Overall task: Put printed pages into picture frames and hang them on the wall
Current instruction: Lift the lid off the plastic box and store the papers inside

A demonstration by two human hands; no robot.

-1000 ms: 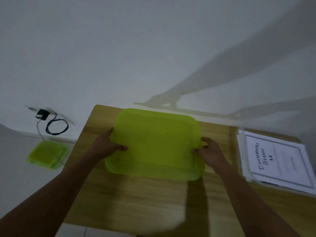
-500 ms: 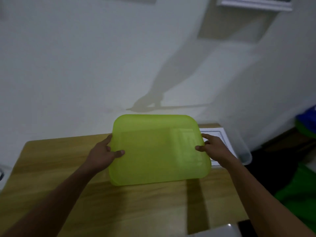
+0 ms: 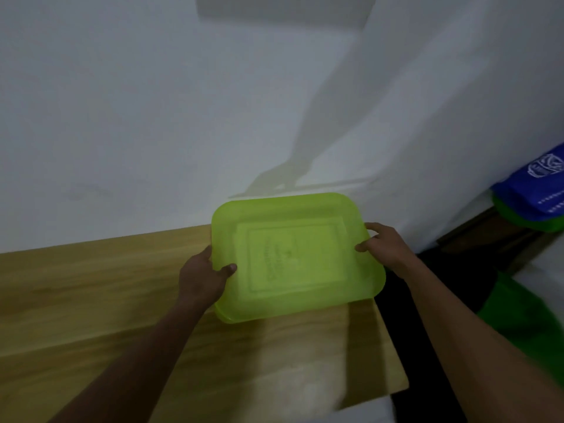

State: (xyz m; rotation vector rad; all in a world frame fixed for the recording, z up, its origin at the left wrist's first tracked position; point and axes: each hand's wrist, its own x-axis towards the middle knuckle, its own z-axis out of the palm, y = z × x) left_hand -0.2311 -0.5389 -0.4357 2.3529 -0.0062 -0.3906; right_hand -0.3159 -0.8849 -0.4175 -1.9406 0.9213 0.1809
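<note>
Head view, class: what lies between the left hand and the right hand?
The translucent green lid, gripped by the left hand and right hand at its sides; head view.

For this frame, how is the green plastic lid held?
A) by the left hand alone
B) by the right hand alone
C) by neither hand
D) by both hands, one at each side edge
D: the left hand grips the left edge of the green plastic lid and the right hand grips its right edge.

Wooden table; green lid over right end.
</note>
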